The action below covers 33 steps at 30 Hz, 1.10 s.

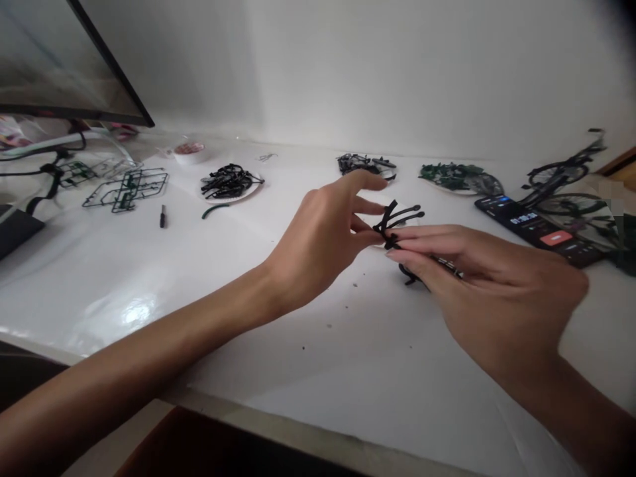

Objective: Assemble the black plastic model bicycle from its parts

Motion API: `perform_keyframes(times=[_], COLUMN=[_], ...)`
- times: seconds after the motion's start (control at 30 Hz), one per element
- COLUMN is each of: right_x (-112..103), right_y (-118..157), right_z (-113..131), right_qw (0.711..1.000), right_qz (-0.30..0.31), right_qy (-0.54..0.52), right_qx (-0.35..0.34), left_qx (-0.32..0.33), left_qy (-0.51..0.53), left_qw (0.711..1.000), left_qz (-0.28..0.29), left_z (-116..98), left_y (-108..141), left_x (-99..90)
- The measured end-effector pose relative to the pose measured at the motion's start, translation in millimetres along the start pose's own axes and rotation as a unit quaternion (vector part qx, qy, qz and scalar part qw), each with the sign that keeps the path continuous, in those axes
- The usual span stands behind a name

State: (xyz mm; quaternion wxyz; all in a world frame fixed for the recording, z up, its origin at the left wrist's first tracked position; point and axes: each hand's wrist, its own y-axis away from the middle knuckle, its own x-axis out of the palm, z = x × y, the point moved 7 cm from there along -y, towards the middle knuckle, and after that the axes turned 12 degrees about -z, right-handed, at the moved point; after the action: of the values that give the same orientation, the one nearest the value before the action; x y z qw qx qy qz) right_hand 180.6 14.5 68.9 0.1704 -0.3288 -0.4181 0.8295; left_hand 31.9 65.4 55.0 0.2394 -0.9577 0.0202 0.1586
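Observation:
A small black plastic part with two prongs (405,215), like a bicycle fork of a model kit, is held up above the white table between my hands. My right hand (497,291) pinches its lower end between thumb and fingers. At its left side, my left hand (322,232) grips it by the thumb and a lower finger, with the index finger raised and apart. Another black part (410,275) shows below the right fingers, mostly hidden; I cannot tell whether it is held or lies on the table.
Behind my hands are a plate of black parts (228,182), a pile of dark parts (360,162) and a plate of green parts (447,175). A phone (531,225) and model bicycles (566,162) stand right. Green sprues (129,189) and a monitor (64,59) are left.

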Motion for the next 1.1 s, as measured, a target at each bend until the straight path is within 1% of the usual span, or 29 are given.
perform_keyframes(times=[0.1,0.23,0.3,0.4,0.53,0.67,0.83,0.9,1.0,1.1], right_x=[-1.0,-0.3,0.8,0.8,4.2,6.5,-0.1,-1.3,-1.0,-1.2], right_y=[2.2,7.9,9.2,8.2,7.7,9.5,9.6,9.8,10.4,10.4], right_z=[-10.4,-23.9,-25.3,-20.2,-13.8,-8.2,-1.5,-1.4,-5.8,-12.7], right_qw=[0.999,0.997,0.996,0.998,0.999,0.999,0.999,0.999,0.999,1.0], right_qz=[0.002,0.012,0.022,0.021,0.034,0.039,-0.016,-0.022,-0.014,-0.016], right_qy=[-0.011,-0.02,-0.029,-0.035,-0.033,-0.005,0.042,0.049,0.046,0.026], right_qx=[0.04,0.078,0.076,0.043,0.019,0.001,-0.011,-0.01,-0.008,-0.008], left_qx=[-0.008,-0.027,-0.048,-0.082,-0.094,-0.097,-0.12,-0.145,-0.2,-0.233], left_qy=[-0.019,-0.028,-0.009,0.039,0.058,0.082,0.126,0.158,0.213,0.249], left_qw=[1.0,0.997,0.996,0.99,0.99,0.99,0.984,0.977,0.956,0.939], left_qz=[0.021,0.06,0.081,0.107,0.087,0.068,0.027,0.024,0.026,0.03], left_z=[1.4,6.3,9.8,14.2,15.9,14.7,18.2,22.6,29.8,29.9], left_y=[-4.0,0.7,5.6,12.7,16.8,20.6,20.4,18.8,18.5,21.0], left_x=[9.0,18.6,20.8,21.4,15.6,13.6,10.8,12.0,15.6,17.6])
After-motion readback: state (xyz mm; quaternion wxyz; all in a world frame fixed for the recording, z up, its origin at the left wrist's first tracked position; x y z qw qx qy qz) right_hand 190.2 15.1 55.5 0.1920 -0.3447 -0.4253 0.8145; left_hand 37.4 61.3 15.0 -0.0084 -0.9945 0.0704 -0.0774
